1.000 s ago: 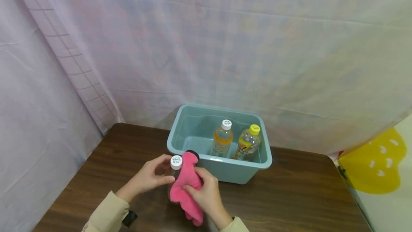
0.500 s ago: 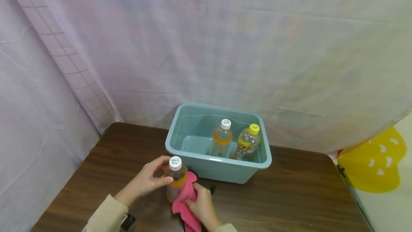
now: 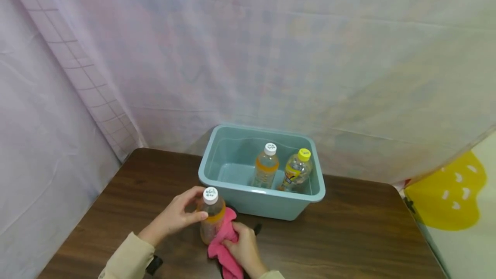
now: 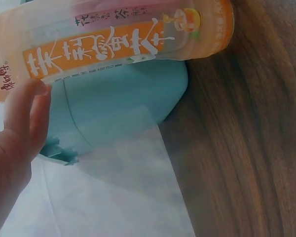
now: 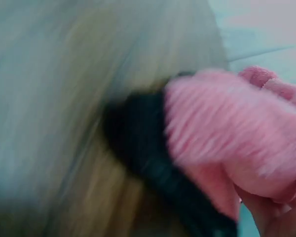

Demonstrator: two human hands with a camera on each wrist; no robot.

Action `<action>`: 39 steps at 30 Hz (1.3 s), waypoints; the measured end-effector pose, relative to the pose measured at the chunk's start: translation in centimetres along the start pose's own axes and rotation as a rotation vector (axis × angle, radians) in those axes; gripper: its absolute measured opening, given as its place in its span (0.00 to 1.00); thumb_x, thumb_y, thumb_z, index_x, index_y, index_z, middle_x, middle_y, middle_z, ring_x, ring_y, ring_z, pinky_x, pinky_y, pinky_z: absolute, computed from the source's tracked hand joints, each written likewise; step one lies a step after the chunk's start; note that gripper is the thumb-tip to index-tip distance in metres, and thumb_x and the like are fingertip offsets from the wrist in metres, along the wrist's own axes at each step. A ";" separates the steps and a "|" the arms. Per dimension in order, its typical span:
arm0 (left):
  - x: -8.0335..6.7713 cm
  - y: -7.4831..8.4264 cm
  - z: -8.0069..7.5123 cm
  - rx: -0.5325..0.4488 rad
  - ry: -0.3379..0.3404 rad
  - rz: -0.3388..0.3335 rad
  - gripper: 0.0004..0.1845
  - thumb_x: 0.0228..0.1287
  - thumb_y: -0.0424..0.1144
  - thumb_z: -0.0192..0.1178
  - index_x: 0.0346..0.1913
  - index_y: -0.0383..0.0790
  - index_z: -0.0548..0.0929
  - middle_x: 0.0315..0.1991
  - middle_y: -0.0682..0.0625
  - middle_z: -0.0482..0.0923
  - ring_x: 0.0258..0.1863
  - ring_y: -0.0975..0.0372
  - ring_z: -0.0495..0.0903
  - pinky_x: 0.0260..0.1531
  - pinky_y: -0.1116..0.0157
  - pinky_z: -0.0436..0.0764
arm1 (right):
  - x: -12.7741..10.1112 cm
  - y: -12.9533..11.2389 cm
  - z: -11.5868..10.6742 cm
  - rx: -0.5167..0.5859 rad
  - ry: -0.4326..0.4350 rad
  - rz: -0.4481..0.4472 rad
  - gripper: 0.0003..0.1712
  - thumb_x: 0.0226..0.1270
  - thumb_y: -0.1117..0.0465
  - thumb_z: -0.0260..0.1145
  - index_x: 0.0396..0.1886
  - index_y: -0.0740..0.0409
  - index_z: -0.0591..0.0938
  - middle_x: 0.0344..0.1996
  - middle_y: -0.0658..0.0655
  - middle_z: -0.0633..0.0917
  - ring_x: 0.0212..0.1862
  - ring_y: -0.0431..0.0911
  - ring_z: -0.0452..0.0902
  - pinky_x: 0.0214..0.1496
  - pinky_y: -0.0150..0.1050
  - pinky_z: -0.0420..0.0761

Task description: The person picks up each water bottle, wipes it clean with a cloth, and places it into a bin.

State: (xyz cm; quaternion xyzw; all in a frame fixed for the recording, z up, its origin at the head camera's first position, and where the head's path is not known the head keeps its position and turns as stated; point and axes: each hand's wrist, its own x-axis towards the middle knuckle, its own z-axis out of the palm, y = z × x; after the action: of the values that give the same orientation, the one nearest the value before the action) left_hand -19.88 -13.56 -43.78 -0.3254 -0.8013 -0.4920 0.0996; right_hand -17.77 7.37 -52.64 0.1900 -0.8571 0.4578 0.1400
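Over the last second the pink cloth [image 3: 223,244] had slid down the bottle [image 3: 211,221]: where it had covered the neck and shoulder beside the white cap [image 3: 210,195], it now lay against the lower body, with the cap and the orange label band bare. The bottle itself had hardly moved; it stood upright on the brown table [image 3: 348,236], just in front of the teal tub [image 3: 263,210]. The left hand [image 3: 176,216] steadied it near the top, fingers and thumb curled round the neck below the cap, and the left wrist view showed a fingertip [image 4: 24,106] lying on the label. The right hand [image 3: 242,249] gripped the cloth, its fingers closed on the bunched fabric and pressing it to the bottle's side; the right wrist view was too blurred to show more than pink pile and something dark, possibly a wrist strap. That downward pass suggested the wiping had worked from the top of the bottle toward its base. Two more bottles, one with a white cap [image 3: 265,167] and one with a yellow cap [image 3: 296,169], stood inside the tub, well apart from both hands.
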 end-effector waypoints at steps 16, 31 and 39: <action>0.0 -0.1 0.0 0.004 0.008 0.070 0.22 0.51 0.33 0.66 0.49 0.34 0.72 0.36 0.48 0.74 0.31 0.63 0.72 0.28 0.68 0.75 | 3.4 -5.9 -3.3 0.126 0.260 -0.336 0.22 0.35 0.71 0.74 0.38 0.62 0.84 0.34 0.56 0.82 0.35 0.45 0.79 0.36 0.30 0.78; -0.3 0.3 0.1 0.003 -0.012 -0.026 0.23 0.53 0.33 0.64 0.51 0.34 0.70 0.42 0.45 0.74 0.39 0.66 0.72 0.33 0.67 0.78 | 2.6 -7.1 -3.5 0.161 0.181 -0.101 0.23 0.31 0.74 0.75 0.35 0.62 0.82 0.28 0.55 0.83 0.30 0.40 0.76 0.31 0.32 0.77; -0.4 0.3 0.3 0.041 0.002 0.003 0.23 0.52 0.32 0.64 0.51 0.34 0.70 0.43 0.45 0.75 0.40 0.67 0.72 0.37 0.67 0.77 | 1.0 -2.2 -1.0 0.141 0.012 0.034 0.18 0.35 0.71 0.73 0.33 0.64 0.82 0.26 0.56 0.84 0.27 0.36 0.75 0.28 0.30 0.76</action>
State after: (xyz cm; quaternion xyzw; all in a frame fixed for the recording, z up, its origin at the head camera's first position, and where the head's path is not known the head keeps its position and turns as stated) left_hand -19.34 -13.35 -43.89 -0.3240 -0.8106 -0.4757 0.1078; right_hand -17.58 6.90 -50.02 0.1818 -0.8250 0.5205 0.1236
